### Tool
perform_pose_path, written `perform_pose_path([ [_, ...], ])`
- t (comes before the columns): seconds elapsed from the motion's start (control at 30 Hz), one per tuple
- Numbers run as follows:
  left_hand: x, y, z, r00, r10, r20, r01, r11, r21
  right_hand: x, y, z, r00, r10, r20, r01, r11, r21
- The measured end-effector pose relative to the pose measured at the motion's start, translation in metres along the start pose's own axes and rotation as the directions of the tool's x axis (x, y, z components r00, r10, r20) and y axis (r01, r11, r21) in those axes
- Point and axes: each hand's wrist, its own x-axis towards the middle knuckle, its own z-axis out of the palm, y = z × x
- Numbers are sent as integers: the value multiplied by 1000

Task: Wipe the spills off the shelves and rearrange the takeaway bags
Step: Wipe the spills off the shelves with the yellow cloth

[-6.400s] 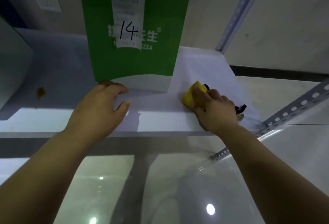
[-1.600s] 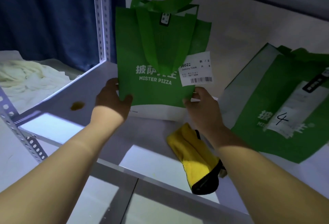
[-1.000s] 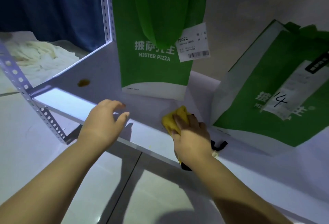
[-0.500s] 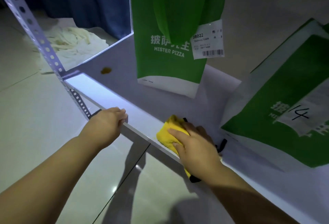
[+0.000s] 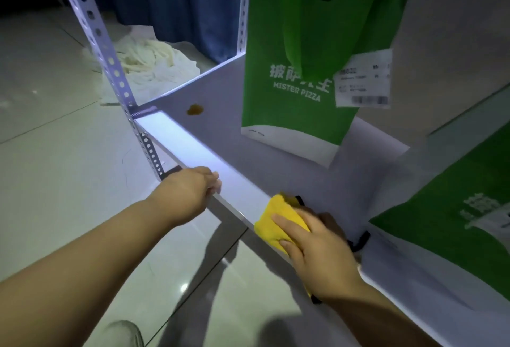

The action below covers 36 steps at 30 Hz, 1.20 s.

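Here, the left hand (image 5: 190, 189) curls over the front edge of the shelf (image 5: 215, 137). The right hand (image 5: 317, 247) lies flat, pressing a yellow cloth (image 5: 273, 222) on that edge. A brown spill (image 5: 195, 109) sits further left, beside a green bag (image 5: 276, 115).

The cloth (image 5: 278, 219) looks soft and fuzzy. The shelf (image 5: 193, 148) is smooth painted metal. The floor (image 5: 55, 170) is shiny tile.

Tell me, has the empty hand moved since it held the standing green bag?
Yes. The left hand has left the green bag, come back toward the person, and now grips the front edge of the shelf.
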Motion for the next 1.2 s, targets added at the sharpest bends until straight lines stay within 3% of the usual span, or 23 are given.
perform_pose_path([
  [0.1, 2, -14, -1, 997, 59, -42, -62, 995, -72, 20, -21, 2, 991, 114, -63, -116, 993, -27],
  [0.23, 4, -49, -4, 975, 85, -207, -108, 989, -103, 66, -52, 6, 981, 145, -131, -143, 989, 18],
  [0.37, 21, -100, -15, 922, -56, -384, 30, 997, -73, 117, -88, 3, 975, 125, -186, -110, 990, 86],
  [0.47, 39, -130, -21, 898, -142, -415, 120, 990, -80, 151, -116, 2, 972, 79, -219, -46, 987, 152],
  [0.6, 54, -150, -23, 905, -127, -405, 97, 991, -95, 203, -151, 0, 952, 3, -307, 65, 975, 210],
  [0.77, 57, -155, -27, 889, -70, -452, 45, 997, -65, 292, -146, -3, 906, 237, -350, -215, 971, 103],
  [0.87, 57, -159, -27, 888, -39, -459, 13, 998, -58, 327, -139, -9, 878, 292, -379, -306, 952, 26],
  [0.97, 56, -161, -25, 879, -34, -476, 6, 998, -61, 334, -147, -9, 926, 176, -333, -193, 981, -18],
  [1.1, 54, -163, -22, 872, -34, -489, -6, 997, -80, 294, -160, 11, 935, -210, -284, 211, 977, -30],
  [1.2, 51, -165, -21, 868, -60, -493, 4, 994, -113, 297, -145, 4, 939, -195, -285, 206, 978, 10],
])
